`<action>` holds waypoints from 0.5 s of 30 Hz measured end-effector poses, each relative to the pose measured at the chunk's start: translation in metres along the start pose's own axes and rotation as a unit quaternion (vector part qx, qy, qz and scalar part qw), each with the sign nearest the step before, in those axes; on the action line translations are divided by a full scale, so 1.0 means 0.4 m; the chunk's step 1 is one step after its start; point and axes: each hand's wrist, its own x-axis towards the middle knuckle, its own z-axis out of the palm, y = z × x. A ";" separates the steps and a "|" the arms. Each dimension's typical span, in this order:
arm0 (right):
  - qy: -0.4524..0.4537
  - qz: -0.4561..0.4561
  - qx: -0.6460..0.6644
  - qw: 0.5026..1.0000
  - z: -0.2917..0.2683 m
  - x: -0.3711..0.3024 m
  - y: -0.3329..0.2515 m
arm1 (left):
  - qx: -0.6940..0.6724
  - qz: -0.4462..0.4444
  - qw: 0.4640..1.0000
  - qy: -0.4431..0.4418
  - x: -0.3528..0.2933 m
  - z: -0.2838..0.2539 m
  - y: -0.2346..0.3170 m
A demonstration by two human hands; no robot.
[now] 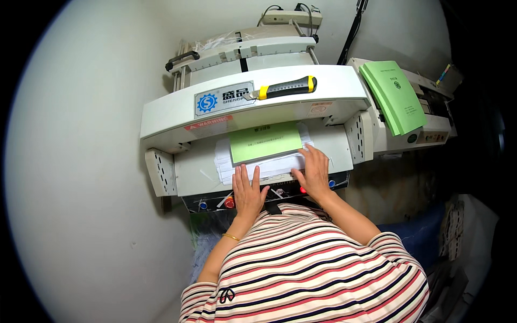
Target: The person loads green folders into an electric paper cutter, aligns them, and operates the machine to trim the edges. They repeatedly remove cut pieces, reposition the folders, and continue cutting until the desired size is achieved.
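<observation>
A green-covered booklet [266,142] lies under the raised front beam of a white paper cutter [194,172], on top of loose white paper strips [225,168]. My left hand [248,191] is open, its fingers stretched out flat with the tips on the white paper just below the booklet's near edge. My right hand [314,168] is open too, fingers apart, with its fingertips at the booklet's near right corner and the thumb toward the paper. Neither hand grips anything. The far part of the booklet is hidden by the beam.
A yellow-and-black utility knife [285,88] rests on the cutter's top. Green booklets [396,99] are stacked on another machine [377,134] at the right. Along the cutter's front edge sit a red button [229,202] and a blue button [203,205]. A power strip [291,18] is behind.
</observation>
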 end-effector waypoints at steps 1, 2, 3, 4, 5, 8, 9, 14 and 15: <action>0.002 0.008 -0.028 1.000 0.004 -0.009 0.024 | -0.001 -0.002 1.000 -0.002 0.005 -0.001 0.002; -0.013 0.004 -0.006 1.000 0.012 -0.016 0.044 | 0.003 0.000 1.000 -0.006 0.010 0.001 0.000; -0.029 -0.001 0.016 0.999 0.020 -0.028 0.060 | 0.008 0.002 1.000 -0.010 0.011 0.006 -0.002; -0.043 -0.006 0.040 0.998 0.028 -0.034 0.071 | 0.016 0.003 1.000 -0.014 0.011 0.006 -0.007; -0.052 -0.012 0.043 0.998 0.030 -0.032 0.077 | 0.018 0.003 1.000 -0.016 0.012 0.002 -0.007; -0.014 -0.030 0.061 0.998 0.056 -0.024 0.095 | 0.021 0.005 0.999 -0.031 0.015 -0.003 -0.013; -0.009 -0.033 0.062 0.998 0.062 -0.019 0.099 | 0.033 0.015 0.999 -0.027 0.020 -0.005 -0.015; 0.020 -0.036 0.057 0.997 0.082 0.009 0.099 | 0.018 0.029 0.999 -0.028 0.062 -0.012 -0.034; 0.027 -0.036 0.062 0.997 0.088 0.019 0.100 | 0.024 0.033 0.999 -0.027 0.072 -0.004 -0.044</action>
